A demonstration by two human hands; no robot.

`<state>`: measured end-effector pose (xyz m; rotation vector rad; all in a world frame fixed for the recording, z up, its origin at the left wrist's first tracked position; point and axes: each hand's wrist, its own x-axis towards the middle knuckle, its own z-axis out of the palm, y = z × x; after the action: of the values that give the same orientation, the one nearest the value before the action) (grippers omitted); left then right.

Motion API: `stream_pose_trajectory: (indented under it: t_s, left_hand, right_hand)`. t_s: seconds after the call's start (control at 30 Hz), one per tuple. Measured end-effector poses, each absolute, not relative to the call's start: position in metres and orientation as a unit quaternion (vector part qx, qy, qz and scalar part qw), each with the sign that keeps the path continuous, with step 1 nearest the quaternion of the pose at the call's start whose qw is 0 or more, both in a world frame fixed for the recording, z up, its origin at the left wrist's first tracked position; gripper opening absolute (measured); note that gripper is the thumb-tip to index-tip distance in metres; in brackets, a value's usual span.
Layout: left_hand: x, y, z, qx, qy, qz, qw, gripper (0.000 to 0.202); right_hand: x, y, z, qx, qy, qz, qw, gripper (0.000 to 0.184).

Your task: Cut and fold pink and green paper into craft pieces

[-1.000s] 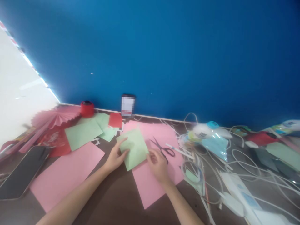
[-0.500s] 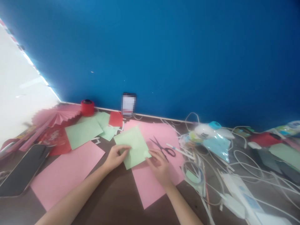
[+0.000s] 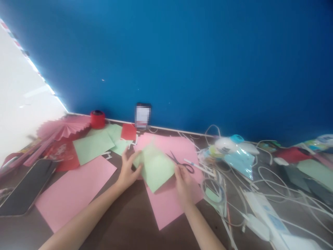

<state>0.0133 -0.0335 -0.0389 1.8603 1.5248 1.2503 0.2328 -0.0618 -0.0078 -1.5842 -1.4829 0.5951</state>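
Note:
A light green sheet of paper (image 3: pixel 158 168), roughly square, is held tilted above the pink sheets in the middle. At its left edge is my left hand (image 3: pixel 129 171), thumb and a finger on the paper and another finger raised. My right hand (image 3: pixel 184 182) pinches the right corner, its fingers closed. Under the green paper lie pink sheets (image 3: pixel 179 144), partly hidden by it and by my right hand. Dark-handled scissors (image 3: pixel 189 168) rest on the pink paper just beyond my right hand.
To the left lie a pink sheet (image 3: pixel 75 194), a phone (image 3: pixel 26 187), green sheets (image 3: pixel 94 147), a pleated pink paper fan (image 3: pixel 65 126) and a red tape roll (image 3: pixel 97 119). White cables (image 3: pixel 267 178), a plastic packet (image 3: pixel 240 159) and a power strip (image 3: pixel 270 215) crowd the right.
The green paper has turned and shifted slightly right and toward me. My right hand has moved right with its corner; my left hand's fingers have lifted and spread somewhat.

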Motion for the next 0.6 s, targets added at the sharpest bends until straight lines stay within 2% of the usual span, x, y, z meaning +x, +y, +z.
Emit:
stream_pose_trajectory:
  t_s: [0.07,0.13,0.23,0.3,0.43,0.6]
  left_hand:
    - [0.014,-0.035,-0.030,0.665,0.559,0.477,0.133,0.047]
    - [0.016,-0.034,-0.020,0.693,0.535,0.476,0.078,0.045]
    - [0.023,-0.028,-0.008,0.772,0.482,0.409,0.056,0.036]
    - [0.029,-0.022,-0.003,0.809,0.472,0.338,0.097,0.031]
    - [0.038,-0.013,-0.001,0.807,0.495,0.210,0.245,0.024]
    - [0.040,-0.009,-0.005,0.743,0.514,0.238,0.356,0.027]
  right_hand:
    - [0.234,-0.059,-0.004,-0.654,-0.559,0.259,0.440,0.029]
    - [0.234,-0.055,0.001,-0.644,-0.550,0.305,0.435,0.026]
    - [0.236,-0.048,0.006,-0.590,-0.579,0.384,0.410,0.027]
    - [0.238,-0.043,0.008,-0.561,-0.596,0.431,0.379,0.028]
    - [0.239,-0.037,0.011,-0.551,-0.595,0.465,0.356,0.025]
    - [0.236,-0.031,0.007,-0.564,-0.560,0.472,0.382,0.028]
